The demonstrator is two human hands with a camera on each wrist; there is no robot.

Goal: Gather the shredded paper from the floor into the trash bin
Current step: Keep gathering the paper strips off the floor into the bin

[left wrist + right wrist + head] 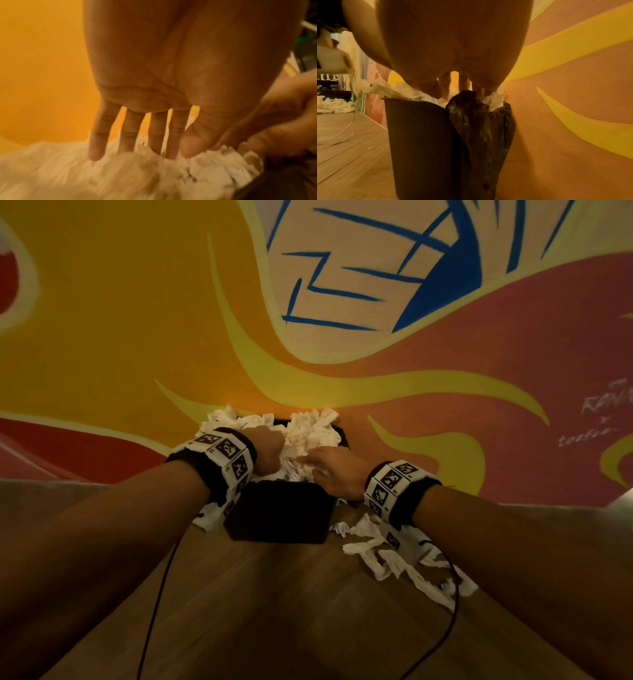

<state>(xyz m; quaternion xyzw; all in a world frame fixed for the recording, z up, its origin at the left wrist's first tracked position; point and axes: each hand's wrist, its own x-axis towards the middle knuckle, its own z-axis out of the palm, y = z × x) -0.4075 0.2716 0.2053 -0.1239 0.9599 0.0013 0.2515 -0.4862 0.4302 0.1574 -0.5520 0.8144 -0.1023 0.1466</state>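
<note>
Much shredded paper heaps above the trash bin rim against the wall; more lies on the floor beside it. Left hand presses in with straight, spread fingers — only the right wrist view shows the right hand curled over the bin liner.

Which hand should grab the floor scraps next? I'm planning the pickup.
Right. The right hand is at the bin edge nearest the scraps; the left hand presses paper on the far side.

Left wrist view: paper blurred. Bin inside hidden under paper. Right hand fingertips buried, grip can't tell. Both forearms cut off at edge.
</note>
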